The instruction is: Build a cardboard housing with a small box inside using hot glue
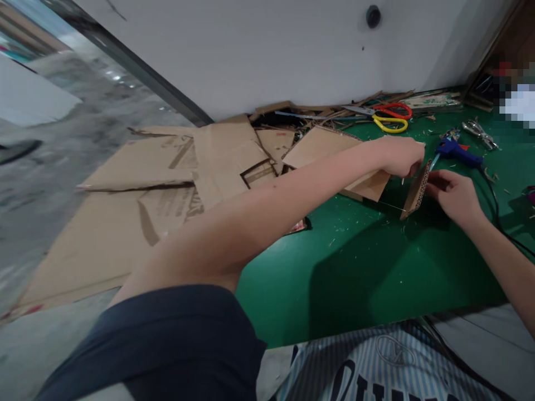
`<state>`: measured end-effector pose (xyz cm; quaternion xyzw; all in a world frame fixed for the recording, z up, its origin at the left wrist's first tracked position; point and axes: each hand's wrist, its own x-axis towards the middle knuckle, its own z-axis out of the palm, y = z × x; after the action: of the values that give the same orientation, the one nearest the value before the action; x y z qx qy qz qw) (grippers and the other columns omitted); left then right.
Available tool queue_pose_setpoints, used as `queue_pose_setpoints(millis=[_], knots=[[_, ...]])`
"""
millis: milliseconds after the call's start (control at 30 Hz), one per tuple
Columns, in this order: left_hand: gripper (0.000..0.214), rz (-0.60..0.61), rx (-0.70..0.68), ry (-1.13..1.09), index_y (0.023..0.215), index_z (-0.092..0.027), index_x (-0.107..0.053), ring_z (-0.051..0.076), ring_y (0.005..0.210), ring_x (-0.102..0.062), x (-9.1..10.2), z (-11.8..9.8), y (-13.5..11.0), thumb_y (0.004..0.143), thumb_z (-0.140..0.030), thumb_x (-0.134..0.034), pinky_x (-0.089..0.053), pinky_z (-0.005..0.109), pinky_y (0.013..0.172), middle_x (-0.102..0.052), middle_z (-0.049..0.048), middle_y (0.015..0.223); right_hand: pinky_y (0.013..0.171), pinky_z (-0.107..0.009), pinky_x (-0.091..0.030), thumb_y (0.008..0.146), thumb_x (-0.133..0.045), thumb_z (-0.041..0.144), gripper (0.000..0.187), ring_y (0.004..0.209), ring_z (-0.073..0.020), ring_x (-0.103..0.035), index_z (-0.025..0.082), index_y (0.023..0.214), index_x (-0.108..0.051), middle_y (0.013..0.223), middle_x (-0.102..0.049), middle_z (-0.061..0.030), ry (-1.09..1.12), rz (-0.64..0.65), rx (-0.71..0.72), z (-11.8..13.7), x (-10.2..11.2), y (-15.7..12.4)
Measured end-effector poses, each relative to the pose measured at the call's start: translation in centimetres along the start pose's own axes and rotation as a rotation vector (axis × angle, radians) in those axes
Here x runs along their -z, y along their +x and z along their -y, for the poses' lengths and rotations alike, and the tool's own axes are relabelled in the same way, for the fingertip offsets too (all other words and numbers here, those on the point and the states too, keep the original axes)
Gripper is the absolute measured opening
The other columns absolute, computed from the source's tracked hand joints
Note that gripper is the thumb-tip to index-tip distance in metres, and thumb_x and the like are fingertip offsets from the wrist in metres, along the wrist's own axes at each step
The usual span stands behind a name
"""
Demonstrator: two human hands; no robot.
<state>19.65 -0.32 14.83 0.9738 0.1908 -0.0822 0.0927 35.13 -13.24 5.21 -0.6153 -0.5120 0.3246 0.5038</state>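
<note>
My left hand (400, 155) reaches far across the green table (359, 267), its fingers closed on the top edge of a small upright piece of corrugated cardboard (415, 193). My right hand (453, 194) is on the other side of that piece, fingers curled and pinching its right face. A thin glue string trails from the piece to the left. A flat cardboard sheet (330, 150) lies just behind my left hand.
A blue glue gun (455, 150) with a black cord lies right of the hands. Red and yellow scissors (390, 117) and pliers (480, 133) sit near the wall. Large cardboard sheets (167, 184) cover the left of the table and hang past its edge. Scraps litter the green surface.
</note>
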Motion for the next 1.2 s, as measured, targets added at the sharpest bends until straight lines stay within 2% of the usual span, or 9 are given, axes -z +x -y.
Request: queue_pose_setpoints(millis=[167,333,467,700,800,900,1000,1100,1200], knots=[[0.025,-0.025,0.02,0.011,0.079,-0.021,-0.08,0.024,0.093,-0.07,0.6,-0.1,-0.9,0.072,-0.006,-0.061,-0.045,0.031,0.068,-0.078,0.0077,0.118,0.104,-0.062,-0.058,0.08,-0.082,0.048,0.026,0.108,-0.0354,-0.075,0.03,0.099,-0.08,0.106,-0.081,-0.0045,-0.046,-0.005,0.022,0.9,-1.1,-0.7],[0.028,-0.076,0.131,0.03,0.087,-0.017,-0.082,0.026,0.08,-0.066,1.0,0.4,-0.5,0.072,-0.006,-0.061,-0.042,0.034,0.067,-0.074,0.0121,0.085,0.104,-0.052,-0.059,0.089,-0.067,0.053,0.036,0.123,-0.0314,-0.069,0.028,0.115,-0.073,0.122,-0.077,-0.0046,0.195,0.052,-0.093,1.1,-2.6,-0.1],[0.029,-0.088,0.161,0.034,0.092,-0.015,-0.082,0.026,0.076,-0.063,1.1,0.9,0.1,0.073,-0.008,-0.061,-0.04,0.035,0.066,-0.071,0.0122,0.081,0.103,-0.044,-0.06,0.091,-0.055,0.073,0.058,0.135,-0.0283,-0.062,0.034,0.134,-0.059,0.14,-0.067,-0.0038,0.26,0.083,-0.095,0.9,-3.9,0.0],[0.03,-0.079,0.077,0.031,0.089,-0.017,-0.082,0.023,0.073,-0.06,1.2,1.2,-0.4,0.072,-0.009,-0.059,-0.037,0.035,0.066,-0.07,0.0103,0.076,0.112,-0.056,-0.054,0.08,-0.066,0.083,0.085,0.131,-0.0364,-0.061,0.029,0.144,-0.049,0.141,-0.062,-0.0129,0.152,0.053,0.054,1.9,-5.3,-1.2],[0.033,-0.063,0.014,0.024,0.085,-0.019,-0.083,0.024,0.07,-0.06,1.3,1.2,-0.3,0.067,-0.007,-0.058,-0.038,0.036,0.068,-0.069,0.0083,0.072,0.113,-0.06,-0.053,0.082,-0.067,0.081,0.097,0.138,-0.0393,-0.056,0.031,0.159,-0.036,0.155,-0.051,-0.0149,0.065,0.079,0.104,1.9,-5.3,-1.9],[0.03,-0.025,-0.046,-0.014,0.076,-0.019,-0.081,0.022,0.065,-0.056,1.5,1.4,-0.2,0.065,-0.005,-0.057,-0.038,0.036,0.066,-0.067,0.0066,0.066,0.116,-0.062,-0.05,0.08,-0.07,0.079,0.111,0.153,-0.0428,-0.04,0.036,0.168,-0.018,0.172,-0.028,-0.0134,-0.054,0.089,0.153,1.4,-5.0,-2.4],[0.025,0.02,-0.075,-0.06,0.064,-0.019,-0.075,0.019,0.061,-0.052,1.5,1.7,-0.1,0.065,-0.003,-0.056,-0.036,0.036,0.063,-0.064,0.0051,0.06,0.121,-0.064,-0.045,0.075,-0.076,0.077,0.123,0.162,-0.0439,-0.021,0.035,0.17,-0.011,0.178,-0.012,-0.0124,-0.117,0.114,0.199,0.9,-4.7,-2.5],[0.026,0.047,-0.098,-0.101,0.064,-0.016,-0.074,0.016,0.061,-0.048,1.6,1.9,-0.2,0.068,0.001,-0.056,-0.035,0.035,0.064,-0.064,0.0034,0.061,0.126,-0.061,-0.04,0.079,-0.077,0.072,0.123,0.164,-0.0405,-0.021,0.034,0.171,-0.005,0.178,-0.014,-0.0118,-0.103,0.217,0.216,0.8,-4.1,-2.3],[0.027,0.05,-0.103,-0.095,0.068,-0.015,-0.076,0.014,0.065,-0.046,1.8,1.7,-0.5,0.07,0.003,-0.056,-0.036,0.034,0.067,-0.064,0.0025,0.061,0.122,-0.06,-0.046,0.081,-0.077,0.068,0.118,0.161,-0.0395,-0.029,0.036,0.171,-0.007,0.178,-0.019,-0.0105,-0.049,0.262,0.187,1.0,-3.5,-1.9]])
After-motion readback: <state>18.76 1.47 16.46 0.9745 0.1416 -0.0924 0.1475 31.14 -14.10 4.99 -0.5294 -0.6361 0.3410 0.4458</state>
